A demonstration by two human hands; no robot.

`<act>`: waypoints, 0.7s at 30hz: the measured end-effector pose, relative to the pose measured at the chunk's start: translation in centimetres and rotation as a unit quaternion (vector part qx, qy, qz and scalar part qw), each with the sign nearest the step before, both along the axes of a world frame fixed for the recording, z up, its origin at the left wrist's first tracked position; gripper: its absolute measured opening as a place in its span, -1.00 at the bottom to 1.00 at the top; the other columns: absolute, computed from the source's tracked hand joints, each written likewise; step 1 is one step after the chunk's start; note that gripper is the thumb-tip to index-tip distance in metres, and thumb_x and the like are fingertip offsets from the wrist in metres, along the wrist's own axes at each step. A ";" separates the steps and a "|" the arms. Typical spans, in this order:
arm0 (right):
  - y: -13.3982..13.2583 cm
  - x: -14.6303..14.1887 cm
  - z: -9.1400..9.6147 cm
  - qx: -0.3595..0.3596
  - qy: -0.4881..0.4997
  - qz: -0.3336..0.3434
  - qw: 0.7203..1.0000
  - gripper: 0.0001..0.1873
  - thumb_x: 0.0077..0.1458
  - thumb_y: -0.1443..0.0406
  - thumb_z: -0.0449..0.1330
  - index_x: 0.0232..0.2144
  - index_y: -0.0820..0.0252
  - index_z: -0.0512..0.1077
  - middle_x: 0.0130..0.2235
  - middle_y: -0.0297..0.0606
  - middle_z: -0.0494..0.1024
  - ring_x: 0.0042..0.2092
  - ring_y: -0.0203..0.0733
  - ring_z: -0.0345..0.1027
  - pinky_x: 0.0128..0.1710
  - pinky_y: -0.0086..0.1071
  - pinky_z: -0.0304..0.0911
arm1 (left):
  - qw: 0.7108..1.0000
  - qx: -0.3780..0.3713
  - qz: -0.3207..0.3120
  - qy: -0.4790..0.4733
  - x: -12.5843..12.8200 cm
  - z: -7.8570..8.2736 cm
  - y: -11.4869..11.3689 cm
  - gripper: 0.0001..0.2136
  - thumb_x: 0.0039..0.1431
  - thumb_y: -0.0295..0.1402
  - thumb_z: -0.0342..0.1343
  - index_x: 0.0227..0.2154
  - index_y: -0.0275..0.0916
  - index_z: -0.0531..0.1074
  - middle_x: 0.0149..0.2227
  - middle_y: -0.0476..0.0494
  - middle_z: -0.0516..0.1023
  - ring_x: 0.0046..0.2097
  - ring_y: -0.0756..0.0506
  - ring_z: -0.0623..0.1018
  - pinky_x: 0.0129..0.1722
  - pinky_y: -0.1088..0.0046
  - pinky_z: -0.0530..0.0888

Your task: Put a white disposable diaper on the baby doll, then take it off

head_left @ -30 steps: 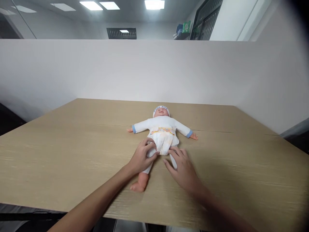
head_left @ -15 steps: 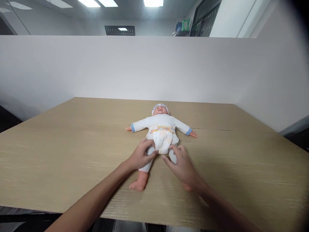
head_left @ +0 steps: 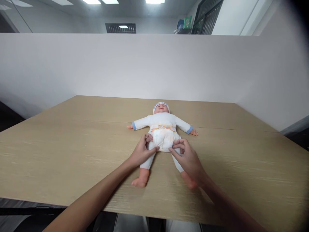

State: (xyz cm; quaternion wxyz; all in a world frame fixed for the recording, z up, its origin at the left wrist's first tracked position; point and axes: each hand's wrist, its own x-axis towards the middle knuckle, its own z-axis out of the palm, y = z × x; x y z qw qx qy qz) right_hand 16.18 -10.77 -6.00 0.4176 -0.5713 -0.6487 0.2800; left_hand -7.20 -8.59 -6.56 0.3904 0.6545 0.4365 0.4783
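A baby doll point(head_left: 162, 116) in a white outfit with blue cuffs and a printed headband lies on its back, head away from me, arms spread. Round its hips is a white diaper point(head_left: 163, 138) with an orange printed waistband. My left hand point(head_left: 143, 150) is at the diaper's left leg edge, its thumb on the lower corner and its curled fingers by the hip. On the other side, my right hand point(head_left: 187, 157) pinches the right leg edge between thumb and fingers. The fingertips' hold is partly hidden.
The doll lies on a wide wooden table point(head_left: 72, 145) with its front edge close to me. A white partition wall point(head_left: 154, 67) stands behind the table and continues along the right. Below the front edge, my legs point(head_left: 131, 223) show.
My right hand has moved slightly up and outward along the diaper's edge, uncovering more of the doll's right-side leg and foot. My left hand stays near the same corner. The view has shifted slightly.
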 end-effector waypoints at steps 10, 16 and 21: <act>-0.4 -0.3 0.8 0.032 -0.104 0.024 0.994 -0.81 0.22 0.09 0.27 -0.25 0.00 0.61 -0.16 -0.23 0.68 -0.07 0.08 0.44 -0.07 -0.11 0.29 | 0.981 0.005 0.030 0.189 -0.1 1.3 -0.9 -0.73 0.24 -0.07 0.23 -0.24 -0.18 0.57 -0.25 -0.10 0.60 -0.12 -0.21 0.48 -0.03 0.25 0.39; 0.4 0.1 0.4 -0.018 -0.008 0.044 0.999 -0.70 0.18 0.00 0.26 -0.26 0.07 0.58 -0.21 -0.22 0.66 -0.16 0.00 0.47 -0.18 -0.22 0.34 | 0.992 -0.108 -0.055 0.025 -0.3 1.7 -0.3 -0.61 0.25 0.02 0.20 -0.15 -0.23 0.58 -0.23 -0.14 0.62 -0.16 -0.19 0.54 -0.15 0.31 0.46; 0.8 0.4 0.5 -0.061 0.078 0.082 0.992 -0.66 0.19 -0.02 0.25 -0.28 0.12 0.54 -0.23 -0.26 0.63 -0.21 -0.09 0.47 -0.21 -0.29 0.32 | 0.991 -0.123 -0.058 -0.011 -1.1 2.0 -0.1 -0.56 0.21 0.06 0.23 -0.12 -0.24 0.58 -0.26 -0.19 0.62 -0.17 -0.18 0.58 -0.18 0.31 0.51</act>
